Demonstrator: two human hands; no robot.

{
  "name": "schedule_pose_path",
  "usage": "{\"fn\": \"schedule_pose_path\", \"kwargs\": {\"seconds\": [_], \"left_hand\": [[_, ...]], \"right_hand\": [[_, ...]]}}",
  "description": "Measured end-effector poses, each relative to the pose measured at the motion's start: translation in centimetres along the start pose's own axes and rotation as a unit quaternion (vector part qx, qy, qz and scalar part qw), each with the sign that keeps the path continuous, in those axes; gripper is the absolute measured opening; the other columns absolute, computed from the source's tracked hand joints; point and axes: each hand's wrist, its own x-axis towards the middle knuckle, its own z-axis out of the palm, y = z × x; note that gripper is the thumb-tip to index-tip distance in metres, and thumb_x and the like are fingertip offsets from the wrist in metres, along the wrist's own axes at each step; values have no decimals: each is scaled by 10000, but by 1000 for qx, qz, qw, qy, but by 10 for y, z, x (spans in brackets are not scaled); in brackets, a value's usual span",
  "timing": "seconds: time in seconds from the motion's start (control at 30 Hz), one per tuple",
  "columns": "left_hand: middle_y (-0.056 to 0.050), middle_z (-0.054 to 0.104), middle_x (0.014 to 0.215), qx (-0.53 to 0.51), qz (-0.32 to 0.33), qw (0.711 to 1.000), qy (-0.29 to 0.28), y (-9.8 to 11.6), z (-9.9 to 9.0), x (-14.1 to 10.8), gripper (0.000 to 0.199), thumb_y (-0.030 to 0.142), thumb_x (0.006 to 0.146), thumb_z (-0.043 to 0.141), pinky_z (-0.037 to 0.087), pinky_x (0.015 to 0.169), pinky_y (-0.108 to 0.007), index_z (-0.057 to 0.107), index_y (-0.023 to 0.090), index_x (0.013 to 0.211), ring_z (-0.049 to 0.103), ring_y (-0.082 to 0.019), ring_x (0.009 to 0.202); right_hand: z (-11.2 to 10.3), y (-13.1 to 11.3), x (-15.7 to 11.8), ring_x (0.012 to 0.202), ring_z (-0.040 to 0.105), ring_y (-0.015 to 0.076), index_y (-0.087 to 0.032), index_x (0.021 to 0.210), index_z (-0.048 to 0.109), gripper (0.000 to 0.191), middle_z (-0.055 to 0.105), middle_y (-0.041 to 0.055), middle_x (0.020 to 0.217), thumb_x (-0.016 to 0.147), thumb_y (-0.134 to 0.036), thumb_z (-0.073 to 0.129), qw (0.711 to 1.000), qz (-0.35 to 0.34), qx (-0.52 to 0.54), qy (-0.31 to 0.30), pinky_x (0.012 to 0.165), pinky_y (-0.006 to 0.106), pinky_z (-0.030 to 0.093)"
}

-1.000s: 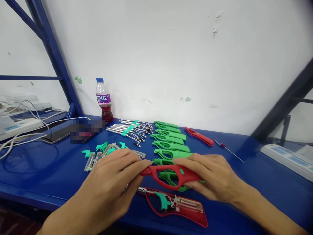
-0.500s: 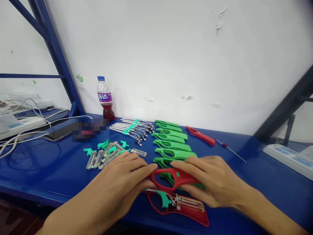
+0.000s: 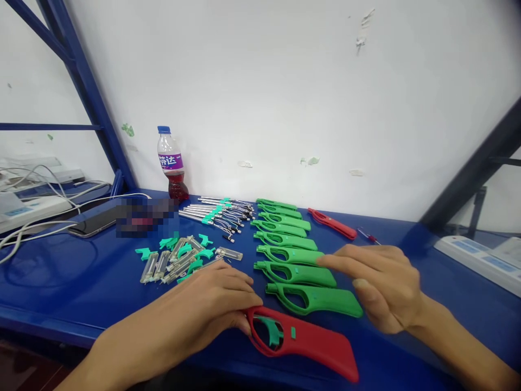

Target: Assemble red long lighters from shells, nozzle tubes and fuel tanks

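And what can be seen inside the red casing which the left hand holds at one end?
A teal trigger shows through the loop of the red casing. Anything within the body is covered from above, and the left hand hides the casing's tip.

Head view, forward-down, seemingly close

that lighter casing (image 3: 321, 346) is red, its trigger (image 3: 272, 331) teal; the row of casing halves (image 3: 301, 256) is green, the tabletop (image 3: 97, 282) deep blue, the bottle label (image 3: 178, 164) purple with white lettering (image 3: 167, 161).
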Motion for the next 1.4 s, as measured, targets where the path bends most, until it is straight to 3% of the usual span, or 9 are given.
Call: {"fn": "schedule_pose_path", "kwargs": {"seconds": [0.1, 0.37, 0.63, 0.87, 1.13, 1.4], "left_hand": [[24, 757, 1265, -8, -33, 999, -17, -1, 3, 0, 170, 289, 1138, 591, 470, 1141, -299, 736, 330, 1218, 670, -156, 1270], [50, 712, 1235, -13, -61, 998, -19, -2, 4, -1, 181, 239, 1108, 652, 447, 1015, -245, 754, 359, 1196, 650, -120, 1164], [73, 690, 1221, 2, -99, 991, -89, -5, 5, 0, 131, 255, 1102, 675, 339, 1063, -250, 749, 343, 1163, 618, -128, 1168], [100, 650, 1244, -9, -93, 993, -76, -11, 10, -4, 166, 255, 1101, 677, 291, 1085, -226, 701, 374, 1215, 585, -109, 1195], [123, 638, 1268, -18, -99, 992, -81, -20, 12, -7, 181, 274, 1113, 667, 323, 1041, -215, 672, 414, 1228, 574, -98, 1204], [96, 663, 1228, -10, -108, 991, -74, -12, 11, -5, 150, 239, 1092, 692, 345, 1023, -230, 703, 364, 1174, 597, -118, 1180]], "right_hand": [[2, -3, 5, 622, 713, 143, -183, 1155, 691, 401, 770, 26, 837, 1180, -271, 300, 1000, -10, -1, -3, 520, 294, 497], [3, -3, 8, 567, 651, 137, -165, 1046, 713, 393, 724, 12, 749, 1160, -217, 340, 1000, -20, 8, 0, 503, 303, 458], [5, -6, 10, 549, 615, 122, -162, 998, 689, 387, 697, -1, 722, 1178, -202, 349, 1000, -24, 14, 5, 514, 295, 439], [5, -6, 10, 548, 610, 118, -166, 994, 675, 378, 692, 0, 713, 1180, -190, 346, 999, -26, 21, 5, 508, 291, 421], [5, -5, 10, 551, 616, 116, -160, 914, 691, 423, 702, 18, 711, 1175, -198, 360, 999, -18, 27, -4, 531, 282, 451], [6, -4, 10, 545, 611, 114, -166, 918, 683, 413, 713, 18, 719, 1178, -196, 364, 999, -18, 34, -11, 523, 280, 443]]}}
